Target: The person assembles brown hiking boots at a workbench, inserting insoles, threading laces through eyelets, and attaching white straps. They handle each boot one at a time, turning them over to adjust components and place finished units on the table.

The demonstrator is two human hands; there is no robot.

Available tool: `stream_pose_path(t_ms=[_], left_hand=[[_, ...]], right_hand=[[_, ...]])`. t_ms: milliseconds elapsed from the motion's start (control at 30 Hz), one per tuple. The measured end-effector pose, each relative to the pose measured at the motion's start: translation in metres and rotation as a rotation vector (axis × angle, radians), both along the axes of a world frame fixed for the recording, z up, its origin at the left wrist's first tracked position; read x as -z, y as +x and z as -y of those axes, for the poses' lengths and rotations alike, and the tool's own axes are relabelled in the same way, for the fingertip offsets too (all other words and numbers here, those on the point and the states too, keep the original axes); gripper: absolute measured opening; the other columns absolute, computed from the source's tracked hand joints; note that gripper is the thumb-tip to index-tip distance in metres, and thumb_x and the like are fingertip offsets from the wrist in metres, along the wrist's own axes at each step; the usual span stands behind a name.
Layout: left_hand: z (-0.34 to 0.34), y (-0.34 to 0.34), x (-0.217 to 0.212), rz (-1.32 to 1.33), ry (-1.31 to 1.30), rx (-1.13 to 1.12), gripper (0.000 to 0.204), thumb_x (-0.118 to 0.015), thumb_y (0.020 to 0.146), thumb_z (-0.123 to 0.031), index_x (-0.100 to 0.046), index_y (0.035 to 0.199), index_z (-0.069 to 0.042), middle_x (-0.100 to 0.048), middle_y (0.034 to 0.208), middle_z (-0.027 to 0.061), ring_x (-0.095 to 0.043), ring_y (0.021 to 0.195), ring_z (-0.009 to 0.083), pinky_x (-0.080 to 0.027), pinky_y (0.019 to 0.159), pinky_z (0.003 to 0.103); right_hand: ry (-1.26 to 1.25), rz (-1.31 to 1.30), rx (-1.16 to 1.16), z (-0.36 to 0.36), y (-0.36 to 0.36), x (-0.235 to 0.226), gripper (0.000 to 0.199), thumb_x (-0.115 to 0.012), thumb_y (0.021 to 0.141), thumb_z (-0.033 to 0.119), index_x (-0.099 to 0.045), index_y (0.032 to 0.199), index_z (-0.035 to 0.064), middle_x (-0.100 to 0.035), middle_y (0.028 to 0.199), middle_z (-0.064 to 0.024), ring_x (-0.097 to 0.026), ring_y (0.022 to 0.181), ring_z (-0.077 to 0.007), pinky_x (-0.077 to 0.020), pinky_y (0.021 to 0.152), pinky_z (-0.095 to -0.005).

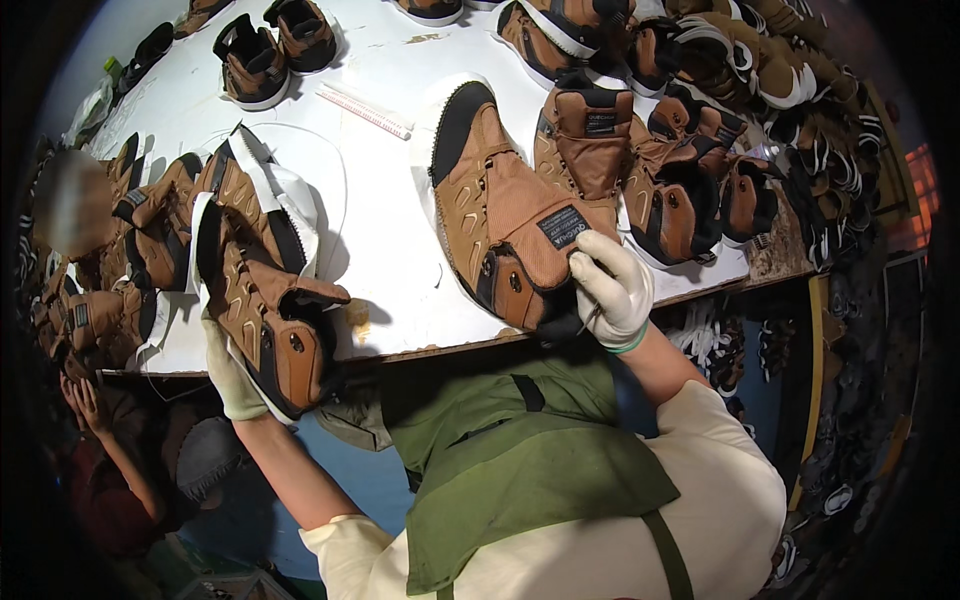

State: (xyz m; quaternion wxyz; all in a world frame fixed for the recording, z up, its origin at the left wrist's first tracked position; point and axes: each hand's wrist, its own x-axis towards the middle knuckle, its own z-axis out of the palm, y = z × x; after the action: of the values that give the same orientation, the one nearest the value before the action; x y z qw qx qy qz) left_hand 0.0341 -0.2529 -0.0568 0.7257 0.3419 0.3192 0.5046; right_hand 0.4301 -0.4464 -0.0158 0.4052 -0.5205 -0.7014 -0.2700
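My left hand, in a white glove, is closed around the sole side of a brown and black shoe at the table's left front edge. In another white glove, my right hand pinches the collar and tongue edge of a larger-looking brown shoe lying on the table, toe pointing away. A thin dark tip sticks out below the right fingers; what it belongs to I cannot make out. Behind the left shoe lies another brown shoe with a white edge. More brown shoes stand just right of my right hand.
The white table carries a red and white ruler-like strip and a pair of shoes at the back. Piles of shoes crowd the right. At the lower left, another person's hand is near the table edge.
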Motion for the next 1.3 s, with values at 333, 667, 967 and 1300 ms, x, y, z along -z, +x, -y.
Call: stream_pose_path(t_ms=[333,667,967,1300], left_hand=[[0.003,0.006,-0.004,0.010,-0.038,-0.024,0.055,-0.037,0.104,-0.042,-0.042,0.140,-0.001,-0.054,0.133,0.0152,-0.058,0.115,0.0263,-0.048,0.098,0.039],[-0.008,-0.001,0.009,-0.040,-0.031,-0.047,0.055,-0.037,0.104,-0.042,-0.046,0.136,0.002,-0.058,0.128,0.0158,-0.061,0.110,0.0249,-0.050,0.095,0.037],[-0.015,-0.016,0.037,-0.159,0.017,-0.132,0.046,-0.045,0.103,-0.040,-0.059,0.120,0.000,-0.065,0.114,0.0091,-0.063,0.103,0.0153,-0.052,0.087,0.029],[-0.003,-0.003,0.011,0.023,0.010,-0.027,0.052,-0.042,0.103,-0.039,-0.045,0.136,0.002,-0.060,0.125,0.0167,-0.064,0.107,0.0256,-0.055,0.091,0.038]], right_hand=[[-0.015,-0.057,0.039,-0.012,0.000,-0.005,0.040,-0.067,0.070,-0.008,-0.066,0.109,0.0040,-0.065,0.106,-0.0172,-0.066,0.073,-0.0281,-0.0529,0.058,-0.0326],[-0.150,-0.205,0.081,-0.023,-0.001,-0.008,0.037,-0.061,0.076,-0.013,-0.063,0.109,0.0049,-0.065,0.109,-0.0157,-0.067,0.087,-0.0289,-0.0535,0.074,-0.0303],[-0.098,-0.195,0.072,-0.018,0.005,-0.002,0.037,-0.056,0.074,-0.011,-0.066,0.107,0.0020,-0.066,0.110,-0.0159,-0.065,0.101,-0.0302,-0.0510,0.092,-0.0365],[-0.101,-0.169,0.084,-0.020,0.004,0.002,0.034,-0.056,0.080,-0.014,-0.062,0.110,-0.0009,-0.064,0.113,-0.0172,-0.064,0.102,-0.0308,-0.0495,0.092,-0.0360]])
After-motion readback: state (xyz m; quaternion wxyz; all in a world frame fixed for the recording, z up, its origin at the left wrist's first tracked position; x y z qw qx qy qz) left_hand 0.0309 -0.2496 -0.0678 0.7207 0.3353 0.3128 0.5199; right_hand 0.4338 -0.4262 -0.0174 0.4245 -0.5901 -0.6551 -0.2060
